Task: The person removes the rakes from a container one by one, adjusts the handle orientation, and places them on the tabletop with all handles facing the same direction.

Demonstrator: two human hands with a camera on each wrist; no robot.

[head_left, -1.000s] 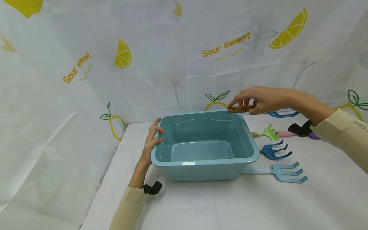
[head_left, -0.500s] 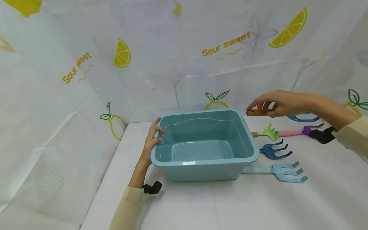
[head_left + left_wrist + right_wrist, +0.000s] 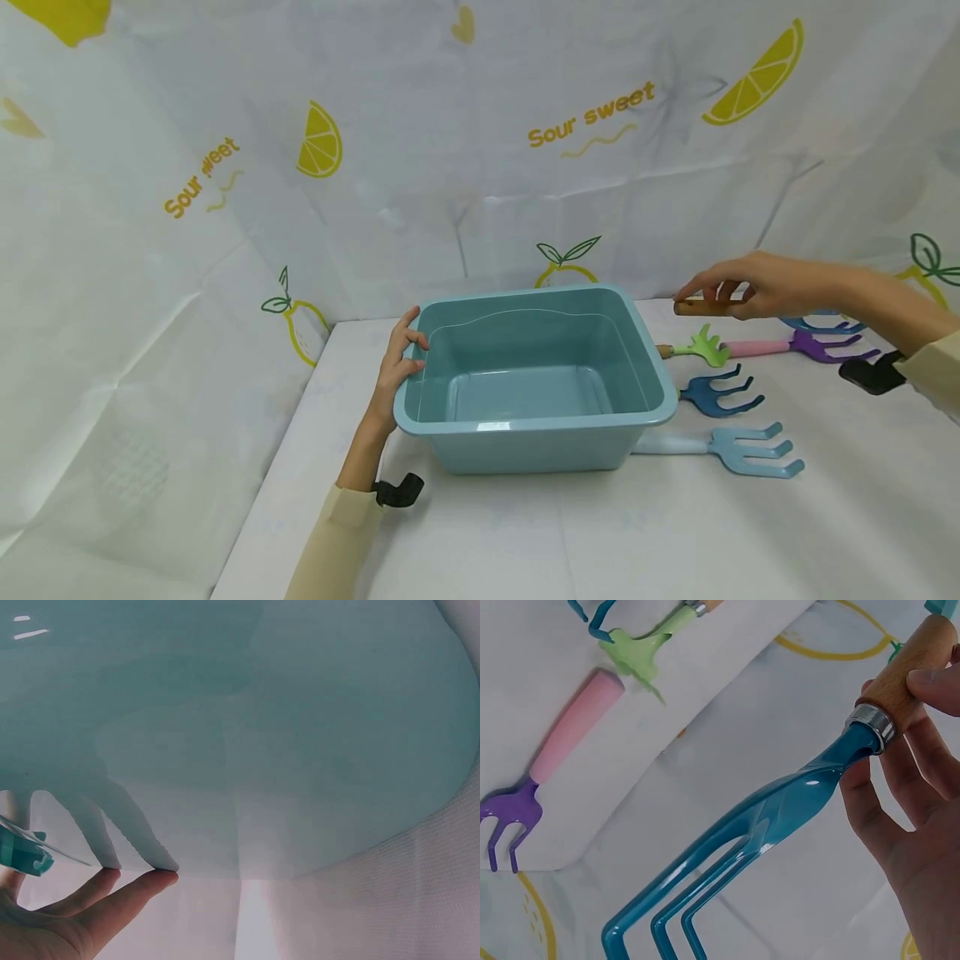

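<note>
My left hand point(image 3: 392, 371) grips the left rim of a light blue plastic basin point(image 3: 525, 450), its fingers over the edge. In the left wrist view, fingertips point(image 3: 166, 877) touch the basin's wall. Past the basin's right rim, my right hand point(image 3: 783, 283) holds a garden hand rake point(image 3: 780, 806) by its wooden handle point(image 3: 907, 675), thumb on one side and fingers on the other. A metal collar joins the handle to glossy blue tines, which point rightward in the head view, partly hidden behind the wrist.
Right of the basin on the white table point(image 3: 510, 533) lie several hand rakes: a green one point(image 3: 705, 346), a purple one with a pink handle point(image 3: 757, 347), a dark blue one point(image 3: 708, 396) and a pale blue one point(image 3: 738, 450). A lemon-print sheet point(image 3: 420, 192) hangs behind.
My right hand has moved right and lower, away from the basin's back right corner, carrying the hand rake. The left hand and the basin stay in place.
</note>
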